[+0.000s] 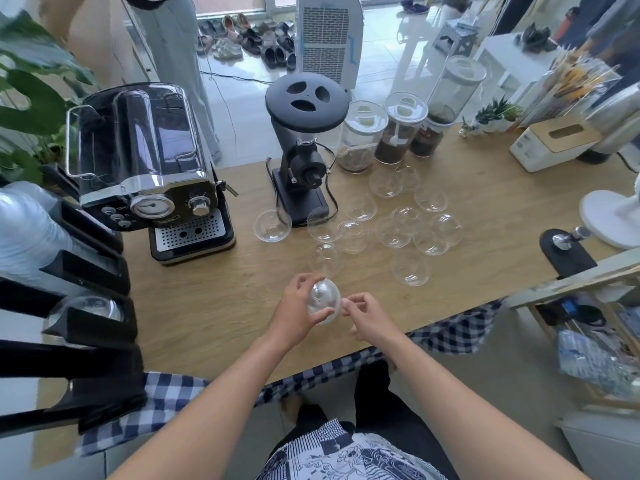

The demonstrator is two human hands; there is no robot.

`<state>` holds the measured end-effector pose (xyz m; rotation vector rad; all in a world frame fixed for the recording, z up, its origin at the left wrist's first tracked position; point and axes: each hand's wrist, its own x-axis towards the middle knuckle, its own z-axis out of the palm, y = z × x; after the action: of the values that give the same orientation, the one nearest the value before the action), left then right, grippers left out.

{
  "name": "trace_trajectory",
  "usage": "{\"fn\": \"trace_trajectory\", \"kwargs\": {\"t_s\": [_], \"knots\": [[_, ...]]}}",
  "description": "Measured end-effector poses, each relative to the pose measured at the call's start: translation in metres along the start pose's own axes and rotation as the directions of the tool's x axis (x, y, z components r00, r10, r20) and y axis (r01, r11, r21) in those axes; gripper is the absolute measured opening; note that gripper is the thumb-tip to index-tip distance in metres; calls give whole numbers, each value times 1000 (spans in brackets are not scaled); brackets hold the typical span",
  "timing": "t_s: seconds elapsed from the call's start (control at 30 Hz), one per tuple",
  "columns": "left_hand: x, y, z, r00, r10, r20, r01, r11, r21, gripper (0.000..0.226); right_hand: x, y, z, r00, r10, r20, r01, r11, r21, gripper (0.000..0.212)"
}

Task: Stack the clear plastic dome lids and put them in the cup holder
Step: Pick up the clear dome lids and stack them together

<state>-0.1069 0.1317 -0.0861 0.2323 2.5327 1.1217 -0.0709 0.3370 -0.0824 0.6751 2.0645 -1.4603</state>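
Observation:
My left hand (297, 310) grips a small stack of clear dome lids (323, 299) just above the wooden table (214, 306), near its front edge. My right hand (369, 318) touches the stack's right rim with pinched fingertips. Several more clear dome lids (393, 232) lie scattered across the middle of the table, one (272, 225) off to the left and one (410, 269) closest to my right hand. The black cup holder (93, 320) stands at the left edge, with a stack of dome lids (85, 306) in one of its slots.
A black espresso machine (149, 174) sits at the back left and a black grinder (304, 150) behind the lids. Clear jars (398, 129) line the back edge. A tissue box (554, 142), a white fan base (613, 216) and a black tamper mat (568, 254) occupy the right.

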Motion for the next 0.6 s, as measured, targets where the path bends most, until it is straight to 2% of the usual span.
{"fn": "trace_trajectory", "kwargs": {"t_s": [0.13, 0.33, 0.47, 0.6], "knots": [[3, 6, 9, 1000, -9, 30, 9, 1000, 5, 84, -1, 1, -2, 1000, -1, 13, 1, 1000, -1, 38], [15, 16, 27, 996, -1, 86, 1, 1000, 7, 102, 8, 3, -19, 998, -21, -57, 20, 1000, -9, 31], [23, 24, 41, 996, 6, 88, -6, 1000, 4, 107, 20, 10, -42, 998, -34, -58, 30, 997, -67, 38], [29, 35, 39, 999, -7, 50, 5, 1000, 28, 109, 29, 9, -64, 992, -78, -97, 67, 992, -109, 29]]}}
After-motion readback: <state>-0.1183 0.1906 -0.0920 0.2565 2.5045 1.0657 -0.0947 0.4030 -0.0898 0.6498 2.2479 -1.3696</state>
